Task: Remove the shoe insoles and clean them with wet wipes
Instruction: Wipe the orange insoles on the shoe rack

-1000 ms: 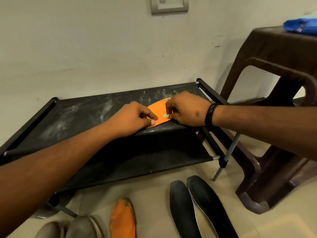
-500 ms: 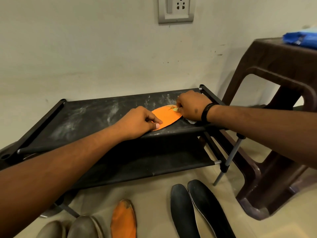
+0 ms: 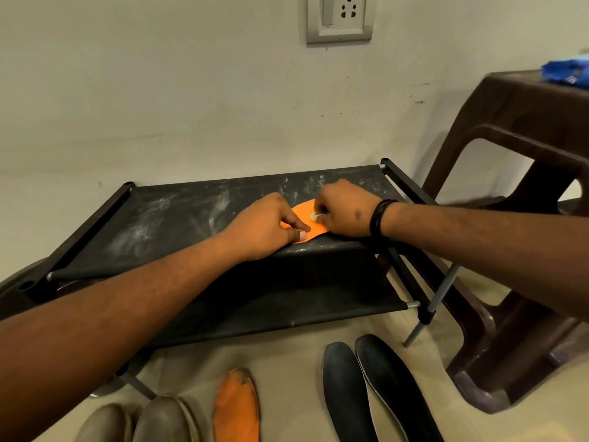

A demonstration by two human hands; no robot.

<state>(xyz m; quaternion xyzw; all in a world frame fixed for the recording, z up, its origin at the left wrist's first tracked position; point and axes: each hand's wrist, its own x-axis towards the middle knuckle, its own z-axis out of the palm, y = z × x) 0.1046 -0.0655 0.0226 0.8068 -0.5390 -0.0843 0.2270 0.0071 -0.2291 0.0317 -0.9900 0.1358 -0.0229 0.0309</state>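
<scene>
An orange insole (image 3: 304, 215) lies on the top shelf of a black fabric shoe rack (image 3: 178, 215). My left hand (image 3: 264, 226) presses its near end down with thumb and fingertips. My right hand (image 3: 342, 210) grips a small wad of pale wet wipe (image 3: 315, 215) and holds it against the insole's surface. Most of the insole is hidden under both hands. A second orange insole (image 3: 236, 406) lies on the floor in front of the rack, and two black insoles (image 3: 366, 387) lie to its right.
A brown plastic stool (image 3: 522, 193) stands right of the rack, with a blue packet (image 3: 567, 70) on top. Two grey shoes (image 3: 137, 421) sit at the bottom left on the beige floor. A wall socket (image 3: 339, 17) is above the rack.
My right hand has slid the wipe back along the insole toward my left hand, after being further right half a second ago. My left hand stays pressing the insole.
</scene>
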